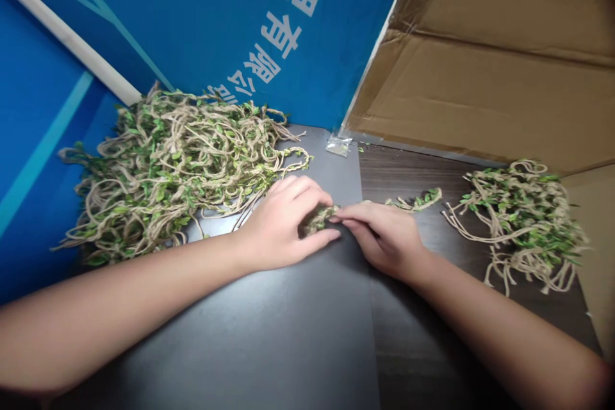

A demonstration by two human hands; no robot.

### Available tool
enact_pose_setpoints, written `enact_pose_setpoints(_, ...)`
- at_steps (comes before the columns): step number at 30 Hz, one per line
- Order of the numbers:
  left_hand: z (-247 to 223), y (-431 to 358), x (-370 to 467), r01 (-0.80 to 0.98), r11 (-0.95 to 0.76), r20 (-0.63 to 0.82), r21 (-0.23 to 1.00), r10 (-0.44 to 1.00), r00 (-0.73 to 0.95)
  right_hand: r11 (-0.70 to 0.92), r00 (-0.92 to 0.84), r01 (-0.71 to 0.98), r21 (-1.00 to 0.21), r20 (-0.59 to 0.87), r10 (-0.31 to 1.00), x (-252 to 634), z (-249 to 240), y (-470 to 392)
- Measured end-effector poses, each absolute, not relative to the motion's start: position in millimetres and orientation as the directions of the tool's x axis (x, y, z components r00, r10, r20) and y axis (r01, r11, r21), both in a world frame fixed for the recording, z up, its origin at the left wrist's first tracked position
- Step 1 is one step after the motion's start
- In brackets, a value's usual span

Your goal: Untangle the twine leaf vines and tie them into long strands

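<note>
My left hand (288, 224) curls around a small bundle of twine with green leaves (318, 219), low over the grey tabletop (269, 333). From the right, my right hand (384, 230) meets the bundle's end, its thumb and fingertips pinched together there. Whatever lies between those fingertips is too small to make out. Close behind my left hand is a large tangled heap of leafy twine (192, 160). A short leafy piece of twine (418, 201) lies just beyond my right hand.
At the right is a smaller pile of leafy twine (533, 224) on dark wood-grain surface (408, 333). A small clear bag (338, 145) lies near the blue wall (192, 13). Cardboard (504, 90) stands at the back right; a pale pole (72, 38) slants at the left.
</note>
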State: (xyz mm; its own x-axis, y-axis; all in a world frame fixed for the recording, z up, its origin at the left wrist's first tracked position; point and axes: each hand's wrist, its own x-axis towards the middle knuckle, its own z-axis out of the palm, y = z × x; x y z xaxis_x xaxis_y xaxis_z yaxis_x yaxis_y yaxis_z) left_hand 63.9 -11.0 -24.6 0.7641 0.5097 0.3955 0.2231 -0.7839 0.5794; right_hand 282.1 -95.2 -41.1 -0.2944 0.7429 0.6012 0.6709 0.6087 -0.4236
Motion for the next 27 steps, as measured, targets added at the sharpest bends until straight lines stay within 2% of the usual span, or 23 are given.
enact_pose_setpoints(4,-28,-10,64,0.229,-0.786,0.362,0.574,0.494,0.791,0.602,-0.306,0.704,-0.376,0.604,0.736,282,-42,-97)
enact_pose_setpoints(10,-25,-9,65,0.231,-0.699,0.404,0.677,0.615,0.677,0.348,-0.058,0.848,-0.4,0.582,0.811,281,-42,-93)
enact_pose_setpoints(17,-21,-10,65,0.246,-0.553,0.361,0.796,0.76,0.54,0.407,-0.119,0.829,-0.384,0.59,0.799,281,-39,-96)
enact_pose_setpoints(20,-22,-7,65,0.207,-0.464,0.33,0.862,0.821,0.466,0.407,-0.128,0.832,-0.376,0.585,0.801,282,-40,-96)
enact_pose_setpoints(22,-23,-5,65,0.151,-0.45,0.358,0.88,0.838,0.412,0.378,-0.11,0.843,-0.382,0.566,0.817,283,-42,-94)
enact_pose_setpoints(27,-31,-3,65,0.039,-0.415,0.379,0.909,0.863,0.335,0.213,0.004,0.882,-0.421,0.457,0.889,288,-48,-90)
